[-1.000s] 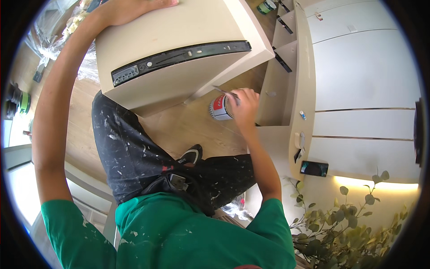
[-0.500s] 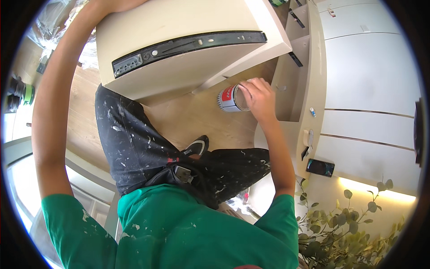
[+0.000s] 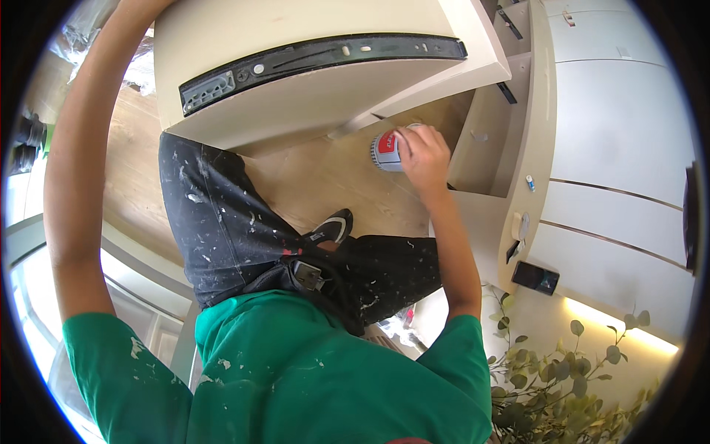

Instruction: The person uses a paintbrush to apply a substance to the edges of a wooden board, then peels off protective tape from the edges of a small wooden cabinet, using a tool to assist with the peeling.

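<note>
Between my knees and the cabinet stands a small tin can (image 3: 384,152) with a red and pale label. My right hand (image 3: 425,152) is closed at its rim side, fingers pinched together. A thin dark sliver juts from the fingers toward the drawer, too blurred to name. Against my left thigh rests a cream drawer (image 3: 296,111), tipped up, with a black metal drawer slide (image 3: 325,63) along its side. At the top edge my left hand (image 3: 148,4) reaches over the drawer's far left corner; its fingers are cut off.
A cream cabinet (image 3: 488,148) with open bays and black runners stands on the right. A phone (image 3: 535,278), a tape roll (image 3: 520,226) and a small tube (image 3: 530,183) lie along its top. A leafy plant (image 3: 569,362) fills the lower right. Clear plastic wrap (image 3: 85,37) lies upper left.
My right hand has shifted slightly left over the can, and the thin sliver now shows beyond its fingers. My left hand has slipped mostly out of the top of the view.
</note>
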The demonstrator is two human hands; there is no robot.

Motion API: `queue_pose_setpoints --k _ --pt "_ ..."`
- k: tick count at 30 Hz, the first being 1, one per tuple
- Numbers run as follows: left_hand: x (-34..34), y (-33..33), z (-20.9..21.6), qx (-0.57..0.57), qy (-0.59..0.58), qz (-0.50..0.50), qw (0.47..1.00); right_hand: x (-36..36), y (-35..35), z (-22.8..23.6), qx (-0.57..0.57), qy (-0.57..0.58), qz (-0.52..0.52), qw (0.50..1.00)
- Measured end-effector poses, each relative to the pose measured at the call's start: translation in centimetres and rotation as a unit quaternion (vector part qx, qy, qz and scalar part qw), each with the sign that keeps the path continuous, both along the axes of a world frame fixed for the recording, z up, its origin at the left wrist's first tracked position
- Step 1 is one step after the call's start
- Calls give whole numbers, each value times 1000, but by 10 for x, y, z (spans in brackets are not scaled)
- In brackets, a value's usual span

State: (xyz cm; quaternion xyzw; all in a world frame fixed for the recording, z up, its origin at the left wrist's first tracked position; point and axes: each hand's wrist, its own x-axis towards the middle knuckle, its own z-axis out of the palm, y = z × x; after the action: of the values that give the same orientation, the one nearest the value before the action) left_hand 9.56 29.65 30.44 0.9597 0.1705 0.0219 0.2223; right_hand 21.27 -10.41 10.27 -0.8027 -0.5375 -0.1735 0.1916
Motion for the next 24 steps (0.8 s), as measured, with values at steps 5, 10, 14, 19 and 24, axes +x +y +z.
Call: queue_pose_setpoints --k 5,10,14,19,24 --pt "7 5 -11 10 -28 13 999 3 -3 -47 -14 38 -22 999" --pt "-11 -5 9 -36 -8 -13 999 4 2 -50 21 51 -3 998" --pt "-10 0 1 -8 -43 11 999 17 3 -109 -21 74 1 997" --pt "1 4 6 -37 18 -21 999 22 -5 -190 -39 72 -8 997" --pt "20 60 -53 8 -4 -87 996 29 -6 -237 -69 70 -18 995"
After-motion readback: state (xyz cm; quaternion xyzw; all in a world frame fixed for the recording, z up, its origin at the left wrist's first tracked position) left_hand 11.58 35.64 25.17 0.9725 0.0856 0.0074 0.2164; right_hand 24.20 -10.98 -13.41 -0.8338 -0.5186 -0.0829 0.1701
